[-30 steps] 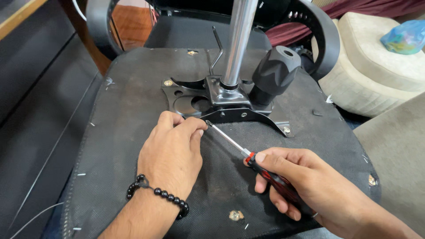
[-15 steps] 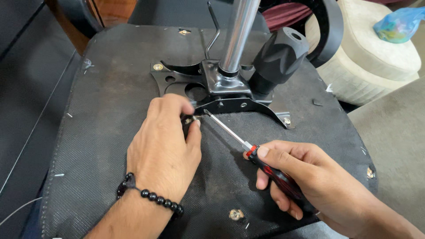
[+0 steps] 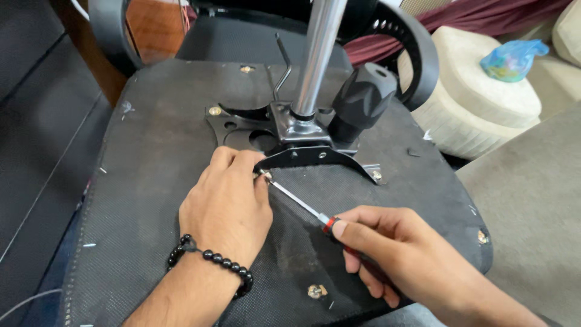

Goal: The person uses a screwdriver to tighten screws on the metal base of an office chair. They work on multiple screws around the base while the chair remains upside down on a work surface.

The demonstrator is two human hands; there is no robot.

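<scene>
The right hand (image 3: 393, 257) grips a red-and-black-handled screwdriver (image 3: 315, 213). Its tip meets a small screw (image 3: 265, 175) pinched by the left hand (image 3: 227, 206) beside the black metal chair bracket (image 3: 308, 156).

Left hand (image 3: 227, 209) palm-down, fingers pinched; right hand (image 3: 393, 251) curled, gripping.

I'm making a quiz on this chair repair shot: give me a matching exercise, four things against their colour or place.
Things:
1 screwdriver
2 bead bracelet
3 knob
4 plastic bag

Descriptions:
A on the cream cushion
B in the right hand
C on the left hand's wrist
D black, beside the chrome column

Pairs: 1-B, 2-C, 3-D, 4-A
</scene>
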